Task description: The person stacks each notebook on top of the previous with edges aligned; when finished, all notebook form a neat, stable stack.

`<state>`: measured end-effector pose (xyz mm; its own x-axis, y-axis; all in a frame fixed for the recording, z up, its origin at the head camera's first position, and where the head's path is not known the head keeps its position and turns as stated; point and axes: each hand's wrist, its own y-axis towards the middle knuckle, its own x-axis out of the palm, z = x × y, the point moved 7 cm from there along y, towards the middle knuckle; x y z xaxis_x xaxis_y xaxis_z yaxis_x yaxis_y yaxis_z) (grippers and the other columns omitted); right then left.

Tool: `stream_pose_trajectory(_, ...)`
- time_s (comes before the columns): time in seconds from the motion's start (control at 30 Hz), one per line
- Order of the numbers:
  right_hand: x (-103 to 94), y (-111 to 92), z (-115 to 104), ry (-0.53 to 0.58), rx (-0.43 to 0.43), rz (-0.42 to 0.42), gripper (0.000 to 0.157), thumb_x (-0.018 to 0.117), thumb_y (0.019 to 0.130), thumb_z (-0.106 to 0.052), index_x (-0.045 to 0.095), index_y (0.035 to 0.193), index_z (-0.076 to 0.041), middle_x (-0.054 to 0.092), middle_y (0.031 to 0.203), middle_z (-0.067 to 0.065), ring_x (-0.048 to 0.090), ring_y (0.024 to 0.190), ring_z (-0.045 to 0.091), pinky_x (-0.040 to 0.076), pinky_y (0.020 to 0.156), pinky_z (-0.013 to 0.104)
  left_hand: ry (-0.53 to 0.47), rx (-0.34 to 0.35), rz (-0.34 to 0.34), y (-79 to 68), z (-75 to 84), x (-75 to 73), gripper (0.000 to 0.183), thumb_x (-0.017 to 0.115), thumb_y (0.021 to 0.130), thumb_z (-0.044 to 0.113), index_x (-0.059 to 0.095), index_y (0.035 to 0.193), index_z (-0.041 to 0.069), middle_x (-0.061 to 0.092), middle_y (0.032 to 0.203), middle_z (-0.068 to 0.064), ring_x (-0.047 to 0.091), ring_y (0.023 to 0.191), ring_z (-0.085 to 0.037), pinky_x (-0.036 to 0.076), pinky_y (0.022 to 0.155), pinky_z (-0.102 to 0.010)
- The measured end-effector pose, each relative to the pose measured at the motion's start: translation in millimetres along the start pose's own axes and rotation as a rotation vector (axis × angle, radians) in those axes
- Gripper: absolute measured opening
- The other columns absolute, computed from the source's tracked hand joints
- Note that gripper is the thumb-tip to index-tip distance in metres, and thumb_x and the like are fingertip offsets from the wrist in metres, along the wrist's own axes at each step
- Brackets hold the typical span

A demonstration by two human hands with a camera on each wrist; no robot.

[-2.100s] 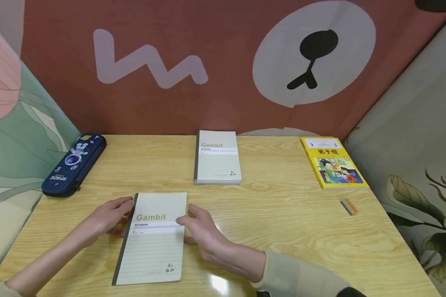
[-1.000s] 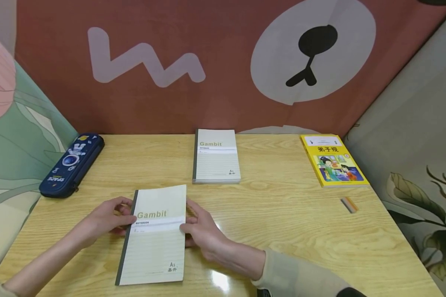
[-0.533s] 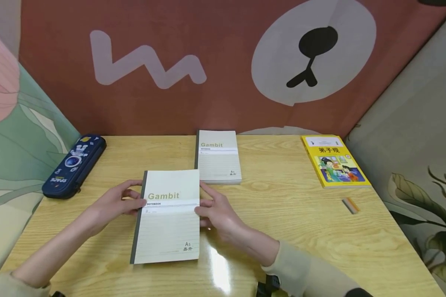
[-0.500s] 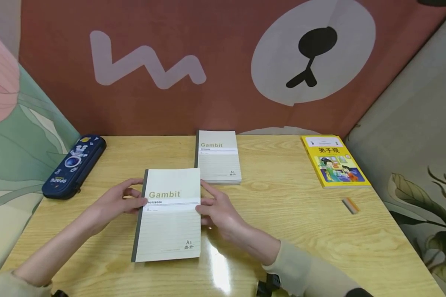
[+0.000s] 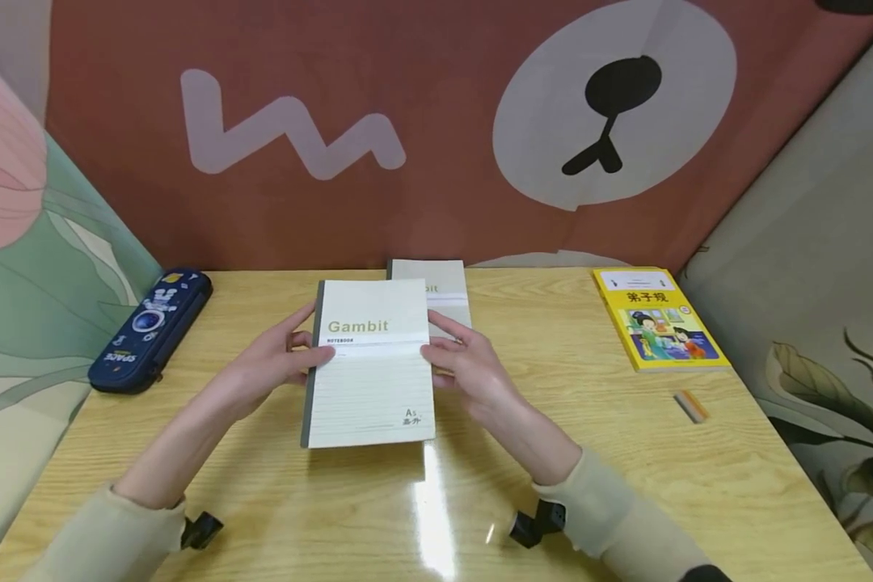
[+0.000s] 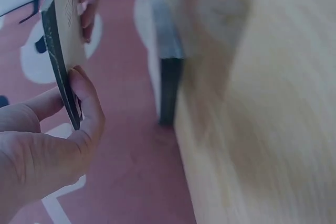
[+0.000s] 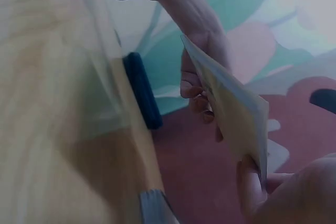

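Observation:
Both hands hold up a white Gambit notebook (image 5: 374,396) with a dark spine, raised off the table. My left hand (image 5: 269,364) pinches its spine edge, thumb on the cover and fingers behind. On the opposite edge my right hand (image 5: 480,364) grips it the same way. The notebook partly covers a stack of matching notebooks (image 5: 449,311) at the table's back. In the left wrist view a gap shows between the held notebook (image 6: 65,30) and the stack (image 6: 168,72). The right wrist view shows the held notebook (image 7: 231,103) from its edge.
A dark blue space-themed case (image 5: 151,331) lies at the back left of the wooden table (image 5: 335,517). At the right are a yellow picture-cover book (image 5: 662,323) and a small striped piece (image 5: 691,406). A red patterned backdrop (image 5: 444,210) stands behind.
Both hands have taken hold of the notebook, lifted it from the table, and carried it forward and to the right, over part of the stack in the head view.

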<state>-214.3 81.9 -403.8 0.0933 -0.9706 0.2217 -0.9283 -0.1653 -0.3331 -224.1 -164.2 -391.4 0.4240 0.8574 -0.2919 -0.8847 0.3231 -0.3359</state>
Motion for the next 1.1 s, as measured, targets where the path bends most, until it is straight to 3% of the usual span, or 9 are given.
stream_pose_trajectory(0.2,-19.8,10,-23,0.073,-0.032,0.023,0.051,0.062,0.101,-0.004,0.053,0.150,-0.014,0.071,0.097,-0.005,0.068,0.079,0.006,0.057,0.067,0.021,-0.095,0.076,0.029,20.5,23.6,7.4,0.089,0.067,0.101,0.030,0.008,0.166,0.035,0.057,0.127,-0.015,0.064,0.105,-0.022,0.057,0.086,-0.032)
stream_pose_trajectory(0.43,-44.1,26,-42,0.118,-0.081,0.099,0.047,0.063,0.102,-0.011,0.056,0.148,-0.011,0.073,0.110,-0.004,0.068,0.088,0.007,0.056,0.068,0.019,-0.261,0.137,0.065,47.2,42.5,18.9,0.084,0.066,0.101,0.024,0.013,0.166,0.029,0.055,0.121,-0.006,0.057,0.108,-0.019,0.051,0.093,-0.032)
stream_pose_trajectory(0.63,-59.5,41,-44,0.167,-0.099,0.164,0.046,0.063,0.102,-0.010,0.057,0.147,-0.009,0.072,0.108,-0.007,0.067,0.087,0.006,0.053,0.067,0.018,-0.450,0.154,0.121,69.6,42.4,29.3,0.067,0.060,0.104,0.020,0.028,0.164,0.024,0.053,0.120,-0.002,0.056,0.107,-0.016,0.050,0.098,-0.035)
stream_pose_trajectory(0.83,-65.9,57,-36,0.211,-0.099,0.175,0.047,0.062,0.102,-0.006,0.055,0.148,-0.007,0.075,0.098,-0.009,0.065,0.082,0.005,0.050,0.064,0.016,-0.515,0.115,0.189,84.6,30.0,34.8,0.059,0.057,0.106,0.023,0.035,0.161,0.022,0.058,0.123,-0.002,0.060,0.106,-0.014,0.049,0.094,-0.032)
stream_pose_trajectory(0.9,-68.3,62,-34,0.212,-0.095,0.165,0.048,0.061,0.102,-0.005,0.054,0.149,-0.007,0.075,0.103,-0.009,0.065,0.084,0.004,0.050,0.065,0.015,-0.515,0.106,0.207,88.2,26.4,35.2,0.058,0.056,0.107,0.023,0.036,0.161,0.021,0.059,0.123,-0.002,0.059,0.107,-0.014,0.049,0.094,-0.032)
stream_pose_trajectory(0.97,-71.3,66,-33,0.198,-0.098,0.162,0.049,0.060,0.102,-0.005,0.053,0.150,-0.008,0.073,0.120,-0.002,0.066,0.090,0.004,0.052,0.069,0.015,-0.519,0.103,0.212,91.9,24.3,36.3,0.058,0.056,0.107,0.022,0.035,0.161,0.019,0.059,0.123,-0.002,0.059,0.108,-0.014,0.049,0.096,-0.032)
stream_pose_trajectory(1.1,-77.3,72,-33,0.169,-0.109,0.149,0.052,0.056,0.102,-0.001,0.048,0.153,-0.008,0.057,0.150,0.009,0.065,0.100,0.004,0.053,0.075,0.015,-0.520,0.108,0.208,99.0,22.3,39.3,0.058,0.054,0.107,0.018,0.034,0.161,0.014,0.058,0.121,-0.004,0.057,0.109,-0.015,0.048,0.099,-0.034)
